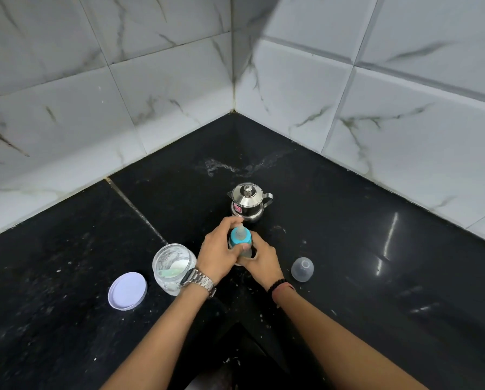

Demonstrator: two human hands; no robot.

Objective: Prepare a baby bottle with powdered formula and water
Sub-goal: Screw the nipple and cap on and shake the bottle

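Note:
A baby bottle (240, 238) with a blue collar and clear teat stands upright on the black counter (348, 263). My left hand (217, 254), with a metal watch at the wrist, wraps around the blue collar. My right hand (259, 258) grips the bottle's clear body lower down. An open glass jar (174, 267) with white formula powder and a pale green scoop inside stands just left of my left wrist. A lidded steel water pot (248, 202) stands right behind the bottle.
The jar's white lid (127, 290) lies upside down at the left. The bottle's clear dome cap (302, 269) rests at the right. White powder specks dot the counter. Marble-tiled walls (151, 94) meet in a corner behind the pot.

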